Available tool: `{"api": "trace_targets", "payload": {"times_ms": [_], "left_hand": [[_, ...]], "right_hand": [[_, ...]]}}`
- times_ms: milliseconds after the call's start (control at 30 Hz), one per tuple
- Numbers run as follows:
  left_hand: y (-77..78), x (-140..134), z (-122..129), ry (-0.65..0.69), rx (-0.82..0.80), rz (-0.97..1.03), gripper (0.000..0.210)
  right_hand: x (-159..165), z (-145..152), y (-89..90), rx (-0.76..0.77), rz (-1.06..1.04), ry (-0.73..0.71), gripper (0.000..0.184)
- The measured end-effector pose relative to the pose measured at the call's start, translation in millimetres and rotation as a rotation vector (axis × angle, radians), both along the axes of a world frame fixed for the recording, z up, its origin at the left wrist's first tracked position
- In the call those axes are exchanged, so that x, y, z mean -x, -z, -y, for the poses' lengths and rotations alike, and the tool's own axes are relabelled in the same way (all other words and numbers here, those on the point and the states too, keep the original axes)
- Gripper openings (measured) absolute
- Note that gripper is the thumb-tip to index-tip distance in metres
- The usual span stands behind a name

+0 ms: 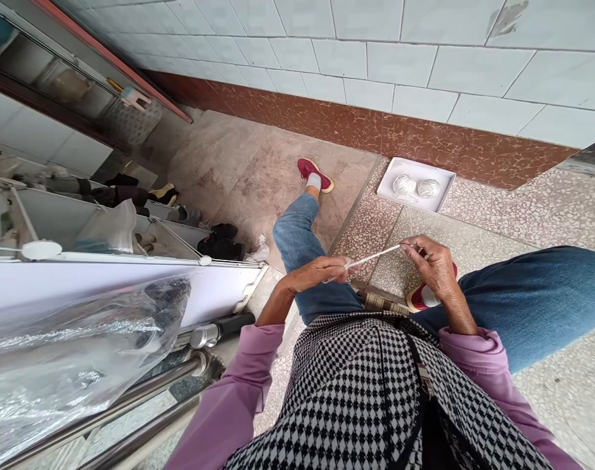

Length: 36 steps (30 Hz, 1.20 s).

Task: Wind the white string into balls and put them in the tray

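Above my lap a white cord (375, 254) runs taut between my two hands. My left hand (319, 270) has its end of the cord looped about the fingers, which are held close together. Thumb and fingertips of my right hand (433, 262) pinch the other end, a little higher and to the right. Beyond the hands, on the floor by the wall, a shallow white box (390, 193) contains a ball of white cord (403, 185) and a second ball (428, 188) beside it. What lies in the left palm is hidden.
On the left stands a shoe rack (179, 235) holding several shoes, with clear plastic sheeting (106, 326) and metal rails (150, 385) nearer me. A crumpled white scrap (260, 248) lies by the rack's end. The tiled wall (356, 62) borders the floor ahead.
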<state>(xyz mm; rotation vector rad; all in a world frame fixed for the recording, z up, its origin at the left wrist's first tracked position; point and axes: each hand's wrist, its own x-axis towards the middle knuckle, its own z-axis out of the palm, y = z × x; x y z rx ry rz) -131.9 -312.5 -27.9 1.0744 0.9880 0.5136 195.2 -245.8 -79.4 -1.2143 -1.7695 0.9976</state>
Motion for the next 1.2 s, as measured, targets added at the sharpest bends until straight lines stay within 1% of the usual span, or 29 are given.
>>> {"api": "trace_targets", "payload": {"times_ms": [33,100,167,233,267,367,433,533,633,700,767,867,1000,1067,1133,1200], "left_hand": [[-2.2,0.3,5.2,0.024,0.045,0.074,0.048],[-8.3,-1.7,14.9,0.026,0.132,0.261,0.053],[-16.1,-3.9,20.3,-0.088,0.134,0.408,0.06],[-24.6,-3.7,19.2,-0.267,0.062,0.483,0.063],[-28.7,-2.3,16.7,-0.363,0.016,0.491,0.061],[-40.4,6.1,5.0,-0.64,-0.104,0.438,0.049],[-48.8,13.7,-2.5,-0.798,-0.17,0.42,0.045],[-64.5,25.3,-10.2,-0.969,-0.294,0.461,0.04],[-81.2,33.1,-14.4,-1.057,-0.423,0.494,0.038],[-87.6,33.4,-16.8,-1.086,-0.453,0.487,0.038],[-86.4,28.6,-20.0,-1.079,-0.422,0.477,0.038],[-71.5,14.9,-26.3,-0.987,-0.318,0.484,0.035],[-47.7,-4.1,-33.4,-0.869,-0.197,0.509,0.035],[-41.2,-10.5,-35.4,-0.827,-0.161,0.509,0.036],[-37.7,-14.6,-36.5,-0.785,-0.139,0.503,0.037],[-34.9,-17.1,-37.0,-0.741,-0.114,0.487,0.038]], "right_hand": [[-2.6,-1.5,0.1,-0.004,0.009,0.03,0.033],[-4.9,-3.3,0.6,0.006,0.004,0.074,0.032],[-3.0,-3.0,2.0,0.027,-0.025,0.078,0.032],[2.0,-1.0,4.3,0.047,-0.054,0.047,0.033],[4.9,0.3,5.7,0.053,-0.063,0.026,0.033],[12.2,3.8,10.4,0.071,-0.073,-0.031,0.033],[14.5,5.2,13.5,0.081,-0.076,-0.041,0.033],[14.1,5.9,17.1,0.089,-0.078,-0.027,0.036],[12.1,6.1,17.5,0.098,-0.063,-0.041,0.039],[12.0,7.1,15.6,0.103,-0.032,-0.079,0.039],[14.0,9.8,11.8,0.094,0.012,-0.135,0.041],[22.0,19.0,2.1,0.074,0.071,-0.253,0.046],[38.8,40.2,-17.6,0.088,0.098,-0.484,0.049],[47.3,51.2,-28.4,0.104,0.101,-0.593,0.049],[53.8,59.5,-39.5,0.095,0.074,-0.662,0.052],[56.8,64.2,-52.2,0.073,0.002,-0.722,0.054]]}}
